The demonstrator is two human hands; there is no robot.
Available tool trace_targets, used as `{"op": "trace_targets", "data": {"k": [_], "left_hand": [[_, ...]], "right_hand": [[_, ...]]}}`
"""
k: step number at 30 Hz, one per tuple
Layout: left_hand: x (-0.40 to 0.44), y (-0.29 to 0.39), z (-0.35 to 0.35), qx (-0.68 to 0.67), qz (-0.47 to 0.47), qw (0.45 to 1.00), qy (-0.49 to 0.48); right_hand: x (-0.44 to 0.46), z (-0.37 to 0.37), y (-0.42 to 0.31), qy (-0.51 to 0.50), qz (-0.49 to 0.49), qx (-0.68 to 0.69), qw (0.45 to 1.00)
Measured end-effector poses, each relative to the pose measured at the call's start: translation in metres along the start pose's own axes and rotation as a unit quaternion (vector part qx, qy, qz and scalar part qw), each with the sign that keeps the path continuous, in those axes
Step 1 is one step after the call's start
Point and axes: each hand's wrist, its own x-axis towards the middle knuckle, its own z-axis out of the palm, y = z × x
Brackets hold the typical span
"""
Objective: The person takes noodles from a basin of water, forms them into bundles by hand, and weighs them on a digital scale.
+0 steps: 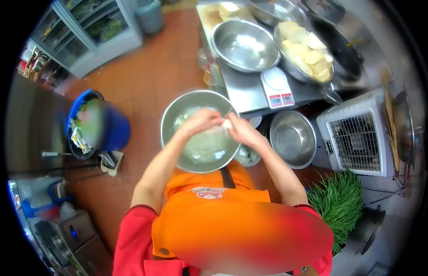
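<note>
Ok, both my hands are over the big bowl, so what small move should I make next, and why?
I'd probably shift both hands a little left: the white bit at your fingertips looks nearer the bowl's right rim than its middle.

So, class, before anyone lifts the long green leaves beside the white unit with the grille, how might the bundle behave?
The long green leaves would likely be floppy, since the blades are thin and bend outward. They may be light for their bulk, being slender. Strands could splay or slip loose, as no tie shows. The white unit stands close by.
</note>
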Motion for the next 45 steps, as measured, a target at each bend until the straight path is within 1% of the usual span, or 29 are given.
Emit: {"op": "trace_targets", "data": {"k": [1, 2, 4, 5, 6, 8, 9, 11, 12, 14, 17, 18, 19, 20, 21, 24, 27, 28, 30, 31, 32, 34, 36, 38, 40, 41, 42, 44, 45], "left_hand": [[0.006, -0.016, -0.005, -0.082, 0.007, 0.997, -0.012], [0.009, -0.033, -0.005, -0.163, 0.013, 0.986, -0.024], [0.005, -0.033, 0.006, -0.289, 0.006, 0.957, 0.005], [0.005, -0.029, 0.012, -0.347, 0.004, 0.938, 0.022], [-0.011, 0.008, 0.013, -0.254, -0.010, 0.966, 0.042], [-0.005, -0.002, 0.034, -0.108, 0.033, 0.993, -0.026], [-0.003, 0.000, 0.033, -0.071, 0.055, 0.996, -0.009], [-0.001, 0.002, 0.031, -0.001, 0.093, 0.995, 0.022], [-0.002, 0.012, 0.018, 0.048, 0.065, 0.997, -0.003], [-0.002, 0.011, 0.006, 0.071, 0.096, 0.993, -0.009], [0.001, -0.005, 0.005, -0.018, 0.175, 0.984, 0.009], [0.000, -0.005, 0.006, -0.174, 0.108, 0.978, -0.039], [-0.002, -0.005, 0.008, -0.324, 0.039, 0.941, -0.086], [-0.003, -0.004, 0.011, -0.465, -0.032, 0.875, -0.130], [-0.003, -0.004, 0.015, -0.511, -0.023, 0.852, -0.113], [-0.011, -0.002, 0.024, -0.625, -0.083, 0.776, -0.024], [-0.011, -0.034, 0.026, -0.680, 0.026, 0.719, -0.141], [-0.013, -0.040, 0.028, -0.677, -0.014, 0.730, -0.093], [-0.010, -0.047, 0.030, -0.657, -0.089, 0.748, -0.012], [-0.004, -0.055, 0.026, -0.666, -0.078, 0.736, -0.098], [-0.013, -0.028, 0.020, -0.730, -0.134, 0.670, -0.025], [-0.010, -0.031, 0.024, -0.717, -0.126, 0.682, -0.077], [-0.005, -0.064, 0.036, -0.702, -0.126, 0.692, -0.113], [0.004, -0.067, 0.047, -0.686, -0.131, 0.704, -0.125], [0.005, -0.050, 0.058, -0.665, -0.140, 0.724, -0.119], [0.020, -0.070, 0.080, -0.586, -0.078, 0.792, -0.153], [0.026, -0.072, 0.090, -0.545, -0.083, 0.819, -0.158], [0.037, -0.065, 0.112, -0.459, -0.095, 0.868, -0.165], [0.038, -0.048, 0.110, -0.474, -0.118, 0.857, -0.165]], "right_hand": [[-0.005, -0.010, -0.009, -0.081, 0.012, 0.072, 0.994], [-0.007, -0.017, -0.008, -0.070, -0.003, 0.160, 0.985], [-0.011, -0.023, -0.006, -0.052, -0.028, 0.339, 0.939], [-0.009, -0.028, -0.009, -0.037, 0.009, 0.440, 0.897], [-0.002, -0.023, 0.002, 0.038, 0.017, 0.457, 0.888], [0.011, -0.018, 0.021, 0.148, 0.056, 0.274, 0.949], [0.012, -0.015, 0.023, 0.126, 0.064, 0.186, 0.972], [0.005, -0.004, 0.024, 0.074, 0.082, 0.009, 0.994], [-0.003, -0.003, 0.018, 0.019, 0.050, 0.031, 0.998], [-0.011, -0.007, 0.010, -0.073, 0.001, 0.055, 0.996], [-0.013, -0.026, 0.008, -0.141, -0.028, 0.241, 0.960], [-0.014, -0.028, 0.008, -0.150, 0.000, 0.323, 0.935], [-0.014, -0.030, 0.008, -0.157, 0.027, 0.401, 0.902], [-0.013, -0.032, 0.008, -0.162, 0.055, 0.475, 0.863], [-0.011, -0.032, 0.008, -0.159, 0.061, 0.497, 0.851], [-0.005, -0.032, -0.001, -0.105, 0.021, 0.426, 0.898], [-0.002, -0.034, -0.011, 0.002, -0.021, 0.224, 0.974], [-0.001, -0.037, -0.021, 0.021, -0.080, 0.117, 0.990], [-0.002, -0.044, -0.054, 0.069, -0.183, -0.111, 0.974], [-0.006, -0.044, -0.076, 0.042, -0.190, -0.165, 0.967], [-0.006, -0.035, -0.084, 0.032, -0.187, -0.190, 0.963], [-0.005, -0.014, -0.080, 0.027, -0.181, -0.208, 0.961], [-0.006, -0.002, -0.066, 0.052, -0.163, -0.169, 0.971], [-0.010, -0.004, -0.051, 0.058, -0.139, -0.114, 0.982], [-0.020, -0.014, -0.031, 0.052, -0.106, -0.044, 0.992], [-0.026, -0.017, -0.011, 0.059, -0.090, -0.032, 0.994], [-0.029, -0.028, 0.003, 0.050, -0.057, -0.014, 0.997], [-0.034, -0.056, 0.036, 0.026, 0.006, 0.022, 0.999], [-0.033, -0.070, 0.063, 0.034, 0.008, -0.003, 0.999]]}}
